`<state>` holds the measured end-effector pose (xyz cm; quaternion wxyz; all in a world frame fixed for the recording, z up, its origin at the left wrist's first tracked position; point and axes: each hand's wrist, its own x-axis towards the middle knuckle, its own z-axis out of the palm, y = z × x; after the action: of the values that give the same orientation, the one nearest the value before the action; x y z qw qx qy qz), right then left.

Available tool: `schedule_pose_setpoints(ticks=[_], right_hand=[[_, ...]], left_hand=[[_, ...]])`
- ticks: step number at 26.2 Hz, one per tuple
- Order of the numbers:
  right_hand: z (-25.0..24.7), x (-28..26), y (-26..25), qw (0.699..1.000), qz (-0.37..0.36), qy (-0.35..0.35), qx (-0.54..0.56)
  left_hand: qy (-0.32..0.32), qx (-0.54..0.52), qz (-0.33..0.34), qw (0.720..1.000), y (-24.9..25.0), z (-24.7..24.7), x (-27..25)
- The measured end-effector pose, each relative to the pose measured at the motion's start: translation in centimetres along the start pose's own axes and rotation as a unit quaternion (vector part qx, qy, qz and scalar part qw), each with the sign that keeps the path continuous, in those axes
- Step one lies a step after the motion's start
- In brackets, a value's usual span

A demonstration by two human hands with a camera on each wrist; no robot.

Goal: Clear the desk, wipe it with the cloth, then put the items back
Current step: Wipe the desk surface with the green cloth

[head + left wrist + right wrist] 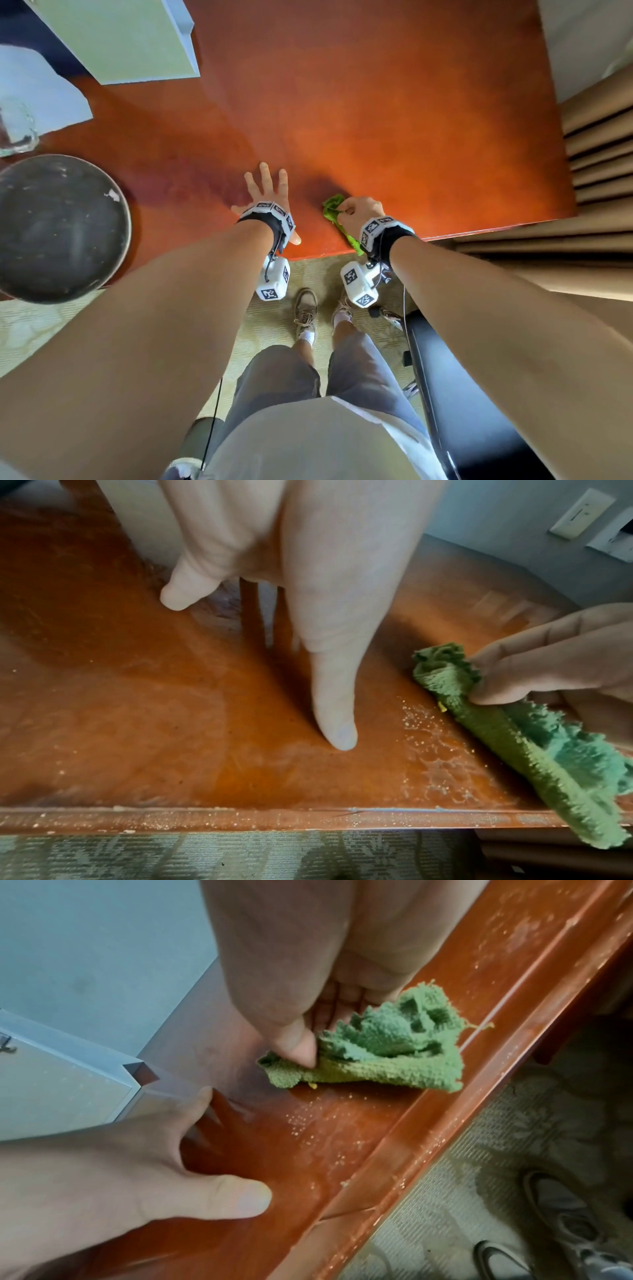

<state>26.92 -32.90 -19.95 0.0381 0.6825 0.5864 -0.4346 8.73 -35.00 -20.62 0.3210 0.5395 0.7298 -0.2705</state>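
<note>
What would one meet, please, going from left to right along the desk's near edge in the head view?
Dark round tray → left hand, flat on the desk → green cloth → right hand gripping it.

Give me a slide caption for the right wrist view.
Right hand wipes crumbs along desk edge with green cloth.

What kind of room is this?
Probably a hotel room or bedroom. There is a wooden desk, patterned carpet, curtains beside the desk, and a glass by a tray.
</note>
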Motion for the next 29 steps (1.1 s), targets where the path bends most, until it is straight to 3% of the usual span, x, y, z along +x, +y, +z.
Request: schedule_pose_setpoints(ticks=[5,9,11,17,24,29], right_hand=[[-1.7,-0.4,1.4,0.986,0.061,0.131,0.088],[-5.9,-0.3,4.7,0.950,0.150,0.257,0.093],[-7.0,-0.1,6.5,0.940,0.197,0.270,0.073],[-6.2,-0.3,8.0,0.940,0.256,0.220,0.058],[-1.9,-1.9,2.8,0.976,0.175,0.065,0.110],[0.7,-1.6,0.7,0.981,0.148,0.022,0.120]], left_hand=[[-0.004,0.022,-0.017,1.000,1.0,-0.8,-0.1],[-0.009,0.010,-0.019,1.000,1.1,-0.6,0.1],[-0.010,0.000,-0.018,1.000,0.8,-0.6,0.1],[-0.008,-0.031,0.002,0.999,0.3,-0.5,-0.2],[-0.010,-0.040,0.016,0.999,-0.2,-0.6,-0.4],[-0.020,-0.048,0.021,0.998,-0.3,-0.8,-0.6]])
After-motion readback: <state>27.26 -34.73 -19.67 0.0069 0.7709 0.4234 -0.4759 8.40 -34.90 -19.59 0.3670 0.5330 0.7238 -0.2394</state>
